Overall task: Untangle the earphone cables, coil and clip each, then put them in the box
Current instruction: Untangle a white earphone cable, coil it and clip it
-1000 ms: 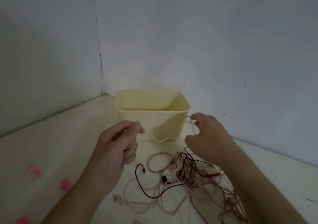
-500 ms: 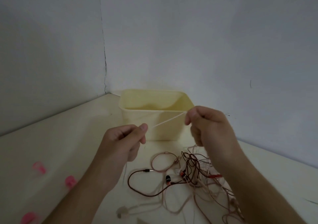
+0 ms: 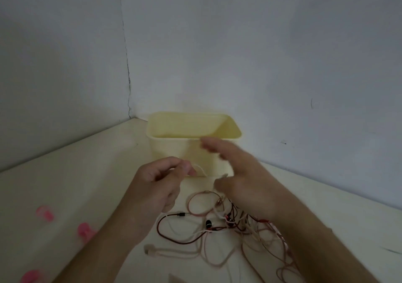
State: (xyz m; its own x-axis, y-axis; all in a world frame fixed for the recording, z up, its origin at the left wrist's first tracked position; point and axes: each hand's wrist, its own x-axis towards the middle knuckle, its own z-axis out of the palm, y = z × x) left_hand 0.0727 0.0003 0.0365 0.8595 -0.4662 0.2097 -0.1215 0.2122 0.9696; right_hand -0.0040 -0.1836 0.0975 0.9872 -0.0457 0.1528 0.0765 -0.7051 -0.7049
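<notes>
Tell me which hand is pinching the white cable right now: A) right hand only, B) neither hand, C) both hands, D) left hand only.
D: the left hand pinches the white cable between thumb and fingers in front of the box, while the right hand, motion-blurred, is spread with straight fingers and grips nothing.

You've got a cream table (image 3: 76, 184) shoved into the wall corner. The yellow box (image 3: 174, 150) sits at that far corner, open side up. The cable tangle (image 3: 228, 228) sprawls near the front edge, right of the middle, well short of the box. Three pink clips (image 3: 44, 213) (image 3: 84, 230) (image 3: 31, 276) are scattered along the left side.
</notes>
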